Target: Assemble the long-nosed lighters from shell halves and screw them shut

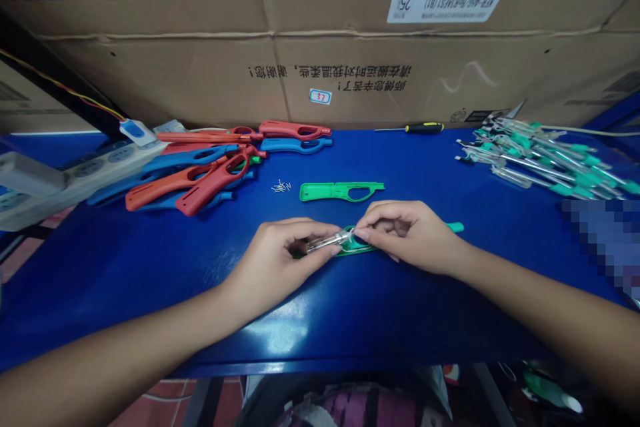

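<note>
My left hand (275, 253) is closed around a clear lighter fuel tank (325, 241), held tilted between thumb and fingers. At the tank's right end, my right hand (417, 233) pinches with thumb and forefinger close to a thin whitish wire; its exact grip is too small to make out. Under both hands lies a green lighter shell half (358, 249), partly hidden, and a green tip (455, 227) shows beyond the right hand. Another green shell half (320, 191) rests inner side up just behind them. Left of that lies a small pile of screws (281, 186).
Red, orange and blue lighter shells (210, 180) are heaped at the left beside a power strip (107, 163). Several lighter inner assemblies (545, 153) lie at the right. A screwdriver (424, 128) lies before the cardboard wall (200, 80) on the blue table (150, 267).
</note>
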A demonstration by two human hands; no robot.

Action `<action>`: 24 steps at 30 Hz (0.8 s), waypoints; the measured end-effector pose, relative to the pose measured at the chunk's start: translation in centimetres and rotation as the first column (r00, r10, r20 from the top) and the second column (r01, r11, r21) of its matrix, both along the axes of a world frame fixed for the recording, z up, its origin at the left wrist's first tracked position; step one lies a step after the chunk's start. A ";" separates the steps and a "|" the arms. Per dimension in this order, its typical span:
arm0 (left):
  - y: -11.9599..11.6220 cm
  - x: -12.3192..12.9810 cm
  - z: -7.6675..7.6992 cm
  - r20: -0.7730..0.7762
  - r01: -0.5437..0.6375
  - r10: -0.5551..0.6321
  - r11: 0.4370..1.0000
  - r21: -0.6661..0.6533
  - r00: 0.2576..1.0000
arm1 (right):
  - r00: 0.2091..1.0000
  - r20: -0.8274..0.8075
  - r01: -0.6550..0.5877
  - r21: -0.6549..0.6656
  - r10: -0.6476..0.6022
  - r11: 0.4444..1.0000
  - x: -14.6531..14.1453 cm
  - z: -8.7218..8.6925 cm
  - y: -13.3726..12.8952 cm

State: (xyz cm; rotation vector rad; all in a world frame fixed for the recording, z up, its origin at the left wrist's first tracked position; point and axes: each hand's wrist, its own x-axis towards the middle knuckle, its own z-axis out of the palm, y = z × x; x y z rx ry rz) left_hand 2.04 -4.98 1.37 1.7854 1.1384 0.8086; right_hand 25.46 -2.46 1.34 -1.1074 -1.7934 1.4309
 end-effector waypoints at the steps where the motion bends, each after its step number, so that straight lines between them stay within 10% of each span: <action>1: 0.0 0.0 0.0 -0.002 0.002 -0.002 1.000 -0.002 1.000 | 1.000 0.004 0.004 -0.004 -0.004 1.000 0.0 0.0 0.0; 11: -0.2 0.7 0.2 0.085 -0.014 0.024 0.993 -0.121 0.996 | 0.999 0.026 -0.023 -0.047 0.024 0.999 0.0 -0.1 -0.3; 24: 0.5 -1.7 2.3 -0.326 0.224 -0.130 0.936 0.270 0.936 | 0.999 0.051 0.024 -0.076 -0.020 0.997 0.3 0.4 -0.2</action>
